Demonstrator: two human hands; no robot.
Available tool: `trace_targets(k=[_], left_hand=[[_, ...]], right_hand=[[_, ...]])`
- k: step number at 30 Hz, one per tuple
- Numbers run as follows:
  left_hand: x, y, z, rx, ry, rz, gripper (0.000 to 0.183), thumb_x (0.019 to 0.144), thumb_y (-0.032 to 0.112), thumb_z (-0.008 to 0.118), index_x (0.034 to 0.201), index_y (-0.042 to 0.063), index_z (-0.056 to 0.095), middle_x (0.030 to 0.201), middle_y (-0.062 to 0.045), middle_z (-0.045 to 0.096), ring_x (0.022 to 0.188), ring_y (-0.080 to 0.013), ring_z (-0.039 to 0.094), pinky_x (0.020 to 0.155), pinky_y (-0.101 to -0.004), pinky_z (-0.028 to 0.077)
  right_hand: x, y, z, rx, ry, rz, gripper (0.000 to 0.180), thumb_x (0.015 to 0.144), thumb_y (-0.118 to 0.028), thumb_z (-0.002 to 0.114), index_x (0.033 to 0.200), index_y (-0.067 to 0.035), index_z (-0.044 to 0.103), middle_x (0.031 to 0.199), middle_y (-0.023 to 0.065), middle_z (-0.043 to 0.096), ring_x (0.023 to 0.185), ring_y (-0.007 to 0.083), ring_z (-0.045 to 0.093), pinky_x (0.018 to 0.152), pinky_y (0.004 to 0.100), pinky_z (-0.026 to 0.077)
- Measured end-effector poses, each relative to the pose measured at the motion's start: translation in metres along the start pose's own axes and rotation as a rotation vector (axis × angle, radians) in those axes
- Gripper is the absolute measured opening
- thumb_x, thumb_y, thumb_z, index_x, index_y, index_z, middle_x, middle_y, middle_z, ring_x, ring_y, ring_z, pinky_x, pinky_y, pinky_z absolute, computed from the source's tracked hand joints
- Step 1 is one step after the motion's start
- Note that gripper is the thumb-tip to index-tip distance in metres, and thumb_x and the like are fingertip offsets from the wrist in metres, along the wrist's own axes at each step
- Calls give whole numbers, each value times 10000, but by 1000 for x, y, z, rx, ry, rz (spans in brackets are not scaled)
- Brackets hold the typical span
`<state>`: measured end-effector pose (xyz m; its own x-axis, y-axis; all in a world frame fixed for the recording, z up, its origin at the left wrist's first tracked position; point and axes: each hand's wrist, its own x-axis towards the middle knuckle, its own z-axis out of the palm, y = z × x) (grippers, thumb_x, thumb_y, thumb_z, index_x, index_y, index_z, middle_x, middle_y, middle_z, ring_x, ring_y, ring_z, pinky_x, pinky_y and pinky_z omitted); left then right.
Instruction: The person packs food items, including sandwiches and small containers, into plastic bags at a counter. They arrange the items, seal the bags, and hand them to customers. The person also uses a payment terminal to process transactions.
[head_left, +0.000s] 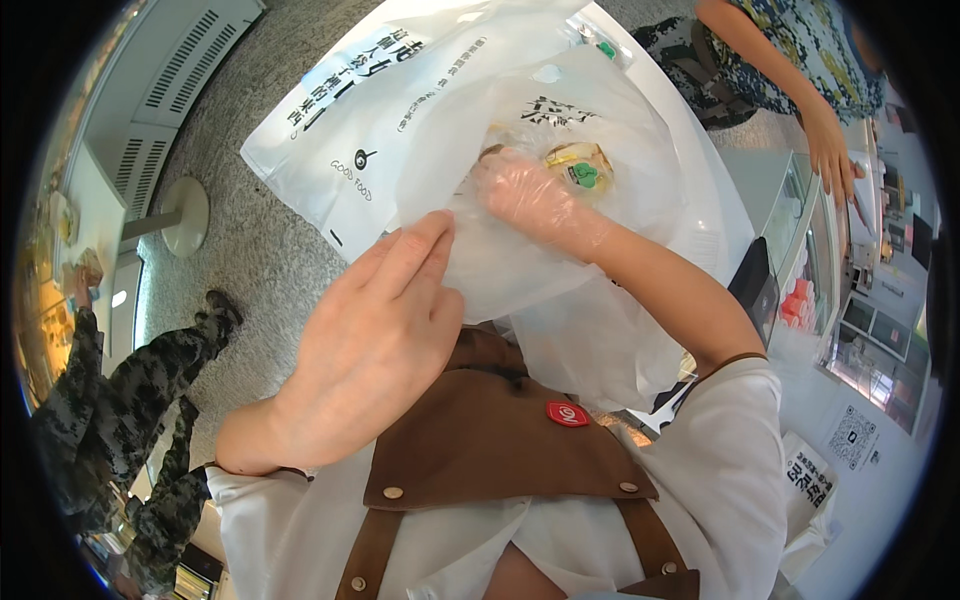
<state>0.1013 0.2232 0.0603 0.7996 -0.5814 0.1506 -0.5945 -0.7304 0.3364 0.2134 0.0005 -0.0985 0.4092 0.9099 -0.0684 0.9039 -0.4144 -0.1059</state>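
My left hand (382, 322) is bare and pinches the rim of a white translucent plastic bag (442, 97) between thumb and fingers. The bag bears printed writing and lies spread open. Over my right hand (525, 195) is a clear plastic glove, and it reaches into the bag's mouth. Its fingers are curled and partly hidden, so whether they grip anything is unclear. Just beside it, inside the bag, sits a clear-wrapped food item (581, 169) with a green sticker. Something small and brown shows at the gloved fingertips. Another clear wrapped packet (596, 41) with a green sticker lies at the top.
Under the bag is a white counter (727, 202). A dark device (756, 292) stands at its right edge, near a glass display case (795, 225). One person in camouflage (810, 82) leans there; others (127, 405) are at left. A printed bag (806, 487) lies lower right.
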Motion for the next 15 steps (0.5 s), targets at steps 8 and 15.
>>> trace_targets(k=[8, 15], left_hand=[[6, 18, -4, 233, -24, 9, 270, 725, 88, 639, 975, -12, 633, 1225, -192, 622, 1184, -311, 569, 974, -428, 479], [11, 102, 24, -119, 25, 377, 439, 729, 81, 673, 1166, 83, 644, 1185, -81, 644, 1091, -241, 594, 1028, -449, 427]], right_hand=[[-139, -62, -189, 828, 879, 800, 97, 915, -16, 617, 967, -8, 699, 968, 113, 715, 854, 205, 678, 768, 291, 540], [-198, -122, -136, 992, 359, 606, 150, 857, 3, 607, 989, 4, 680, 911, 142, 684, 817, 290, 666, 758, 360, 523]])
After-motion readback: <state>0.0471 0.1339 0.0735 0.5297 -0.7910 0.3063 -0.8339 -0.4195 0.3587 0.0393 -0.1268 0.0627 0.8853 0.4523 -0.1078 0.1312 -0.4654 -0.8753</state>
